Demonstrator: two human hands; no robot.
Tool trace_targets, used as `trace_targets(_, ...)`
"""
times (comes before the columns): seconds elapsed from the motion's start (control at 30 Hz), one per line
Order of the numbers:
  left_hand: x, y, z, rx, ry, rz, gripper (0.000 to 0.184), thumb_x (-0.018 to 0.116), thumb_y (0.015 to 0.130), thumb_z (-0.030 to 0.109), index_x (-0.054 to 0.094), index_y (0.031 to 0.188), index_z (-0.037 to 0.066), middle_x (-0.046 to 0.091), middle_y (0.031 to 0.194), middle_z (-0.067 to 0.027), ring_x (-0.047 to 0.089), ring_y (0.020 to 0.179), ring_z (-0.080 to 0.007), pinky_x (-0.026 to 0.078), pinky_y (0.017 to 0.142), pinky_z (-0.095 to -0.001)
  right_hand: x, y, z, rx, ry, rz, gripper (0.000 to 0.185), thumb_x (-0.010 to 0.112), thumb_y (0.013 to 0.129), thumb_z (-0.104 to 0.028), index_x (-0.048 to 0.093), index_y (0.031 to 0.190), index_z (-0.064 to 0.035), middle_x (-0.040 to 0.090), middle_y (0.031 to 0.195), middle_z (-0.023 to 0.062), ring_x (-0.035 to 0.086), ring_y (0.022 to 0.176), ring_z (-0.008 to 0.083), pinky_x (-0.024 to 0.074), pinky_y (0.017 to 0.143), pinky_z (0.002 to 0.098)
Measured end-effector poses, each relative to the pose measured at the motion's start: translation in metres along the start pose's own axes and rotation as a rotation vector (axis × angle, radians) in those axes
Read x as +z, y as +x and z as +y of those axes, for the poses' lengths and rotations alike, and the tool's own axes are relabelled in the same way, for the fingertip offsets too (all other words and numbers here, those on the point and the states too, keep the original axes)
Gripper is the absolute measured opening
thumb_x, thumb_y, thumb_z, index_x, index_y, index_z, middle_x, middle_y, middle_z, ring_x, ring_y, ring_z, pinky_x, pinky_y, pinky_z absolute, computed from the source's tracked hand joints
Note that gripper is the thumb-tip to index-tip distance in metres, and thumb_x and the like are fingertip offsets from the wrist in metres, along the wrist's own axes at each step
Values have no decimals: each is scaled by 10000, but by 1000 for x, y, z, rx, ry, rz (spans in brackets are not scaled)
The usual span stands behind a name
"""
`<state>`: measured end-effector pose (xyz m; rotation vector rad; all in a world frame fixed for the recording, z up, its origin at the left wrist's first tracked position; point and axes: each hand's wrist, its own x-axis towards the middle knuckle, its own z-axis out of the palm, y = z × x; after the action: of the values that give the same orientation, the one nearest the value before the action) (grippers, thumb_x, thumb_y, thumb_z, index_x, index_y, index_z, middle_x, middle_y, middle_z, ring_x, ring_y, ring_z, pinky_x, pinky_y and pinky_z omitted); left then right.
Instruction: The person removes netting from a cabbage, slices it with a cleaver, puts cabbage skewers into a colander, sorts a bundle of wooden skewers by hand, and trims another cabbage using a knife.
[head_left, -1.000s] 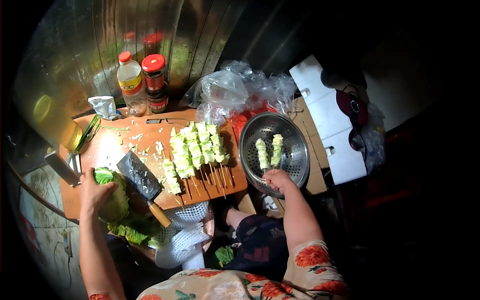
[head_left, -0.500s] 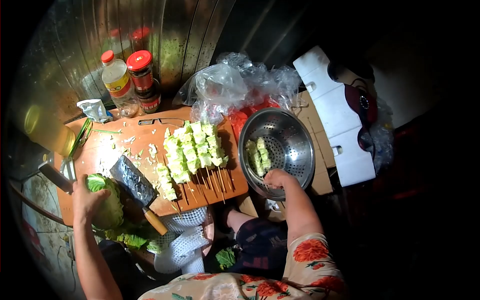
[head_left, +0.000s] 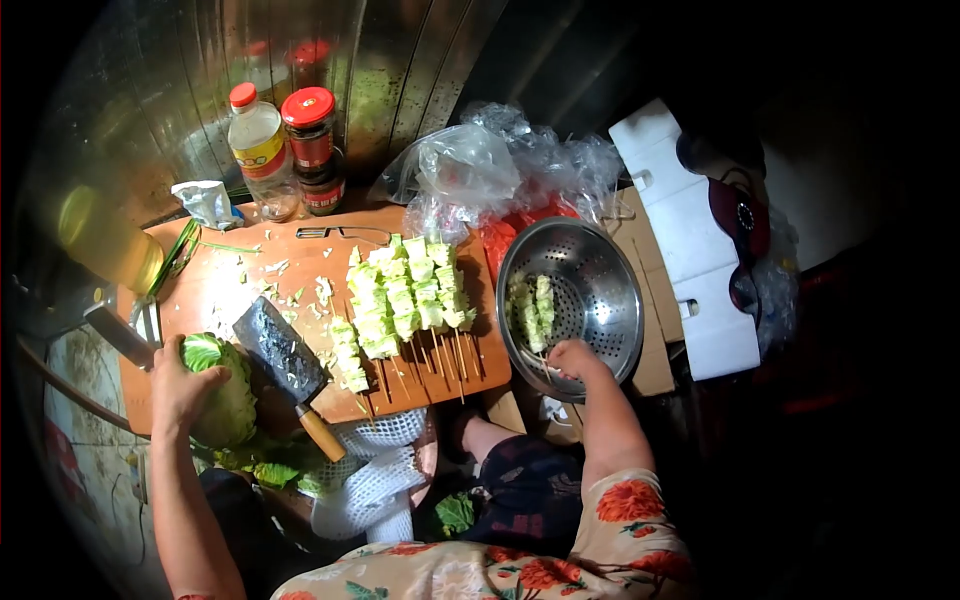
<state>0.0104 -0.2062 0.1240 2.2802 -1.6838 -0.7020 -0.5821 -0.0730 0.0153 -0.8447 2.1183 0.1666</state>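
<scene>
Far left, we noted the oil jar [head_left: 110,240] at a tilt in our view, the scallions [head_left: 178,258] just beside it at the corner of the board [head_left: 225,285]. A grey bar [head_left: 118,335] stood close by the left edge, limiting room on that side. We saw the left hand [head_left: 180,388] gripping the cabbage [head_left: 228,405], thumb over its top; in our view the cabbage overlapped the near edge. Beyond it, a brightly lit, scrap-strewn stretch of board gave room up to the bottle [head_left: 258,155] and jars [head_left: 310,130] at the far edge.

Right of the cabbage, the cleaver [head_left: 282,355] lay across the way, its handle jutting past the near edge above the netting [head_left: 370,490]. Next we recorded the row of skewers [head_left: 410,295], packed over the board's right part, sticks toward the near edge; bags [head_left: 465,165] bunched beyond.

The colander [head_left: 610,290] sat alongside the right edge; we could not tell whether they touched. Two skewers [head_left: 542,305] lay in its left part, with room toward its right wall. The right hand [head_left: 578,358] was at the near rim, fingers curled by the stick ends; we could not tell whether they pinched them. Cardboard [head_left: 648,300] and foam [head_left: 690,240] hemmed the right side.
</scene>
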Motion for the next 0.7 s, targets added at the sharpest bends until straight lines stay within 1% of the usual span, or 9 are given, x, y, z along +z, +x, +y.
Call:
trace_targets(0.07,1,0,-3,23,-18,8,785,793,564,237,497,1243,-25,522,1171,-235,537,1075,-376,456,933,-408,4,-4,-2,44,-69,60,156,648,849,-183,665,960,-74,638,750,45,603,571,126,493,513,261)
trace_targets(0.23,2,0,-8,40,-35,9,760,795,560,240,510,1219,-8,524,1159,-231,535,1068,-379,456,927,-411,23,19,13,57,491,127,91,586,855,-107,657,898,-68,632,690,52,608,559,149,474,456,307)
trace_targets(0.37,3,-1,-5,33,-13,21,765,795,558,242,508,1224,-4,529,1143,-230,539,1058,-379,456,924,-411,21,35,20,15,335,130,103,558,840,-65,656,861,-38,617,676,60,602,552,164,465,440,331)
trace_targets(0.43,3,0,-5,29,-9,23,767,795,558,244,508,1224,-3,531,1139,-231,539,1057,-379,455,924,-412,19,56,45,-609,-1036,238,114,560,808,-50,664,845,-28,623,684,88,605,550,191,481,472,337)
trace_targets(0.47,3,1,-5,36,-7,20,768,796,558,245,507,1225,-4,531,1137,-232,539,1058,-378,455,925,-412,24,67,57,-609,-1036,238,114,560,808,-50,664,845,-28,623,684,88,605,550,191,481,472,337)
trace_targets(0.53,3,1,-6,39,-7,16,770,796,558,246,507,1225,-5,532,1134,-233,538,1059,-378,454,926,-412,33,70,65,-302,-376,257,182,655,751,-147,721,907,-81,682,960,112,654,937,270,529,795,379)
trace_targets(0.57,3,0,-5,44,0,19,774,798,555,248,508,1227,-5,532,1137,-234,540,1056,-378,455,925,-412,34,73,70,-301,-377,254,182,655,751,-147,721,907,-81,682,960,112,654,937,270,529,795,379)
trace_targets(0.63,2,0,-5,47,12,22,778,799,553,249,509,1229,-4,533,1139,-235,542,1053,-379,455,925,-411,29,47,46,-286,-492,306,154,594,768,-74,694,885,-74,683,849,168,668,762,266,528,693,375)
trace_targets(0.7,2,1,-6,48,10,19,787,802,550,261,512,1235,1,536,1142,-237,545,1057,-377,455,928,-410,25,35,28,-239,-526,306,153,591,775,-97,695,885,-74,682,852,174,666,788,283,524,717,387)
